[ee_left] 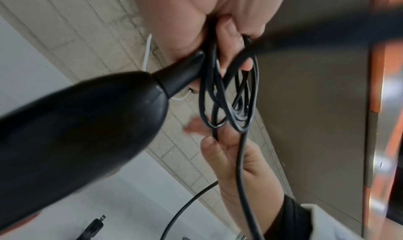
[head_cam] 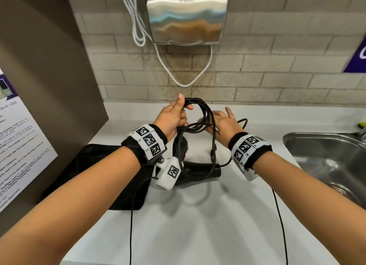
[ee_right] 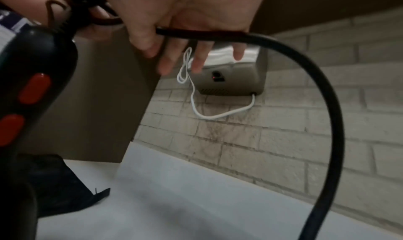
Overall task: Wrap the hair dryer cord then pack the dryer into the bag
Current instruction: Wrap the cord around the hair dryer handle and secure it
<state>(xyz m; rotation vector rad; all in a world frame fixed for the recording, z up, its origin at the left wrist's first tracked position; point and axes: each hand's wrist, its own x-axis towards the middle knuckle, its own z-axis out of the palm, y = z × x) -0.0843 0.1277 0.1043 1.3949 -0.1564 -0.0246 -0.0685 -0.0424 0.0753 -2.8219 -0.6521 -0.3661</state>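
**Cord Part-Coiled, Dryer Hanging, Bag Not Yet Used**

Black rubbery cord point(head_cam: 200, 114) is gathered in several loose round loops above the white counter point(head_cam: 198, 215). The left hand point(head_cam: 172, 116) holds the loops at their upper left, fingers curled round the bundle and thumb raised. This grip appears to serve as the fixed anchor for the coil.

The right hand point(head_cam: 221, 122) sits at the far side of the loops. Its fingers are spread and nearly straight. In the right wrist view a single strand of cord lies across the base of those fingers, guided rather than clamped. Whether the thumb presses on it cannot be told. The hand is blurred in the head view.

The hair dryer point(head_cam: 190, 165) is smooth, hard black plastic with a tapered handle and two red buttons. It appears to hang by its cord below the left hand, low over the counter. Contact with the counter cannot be confirmed. The strain relief at the handle end runs straight up into the left fist.

The plug point(head_cam: 213, 150) dangles free below the coil, so a length of cord remains unwound.

The bag point(head_cam: 95, 165), soft dark fabric, lies flat on the counter at the left, beside a brown panel. It sits just beside the dryer, within easy reach for packing. Its opening is not visible.

A steel sink point(head_cam: 326, 155) stands at the right, well apart from the work.
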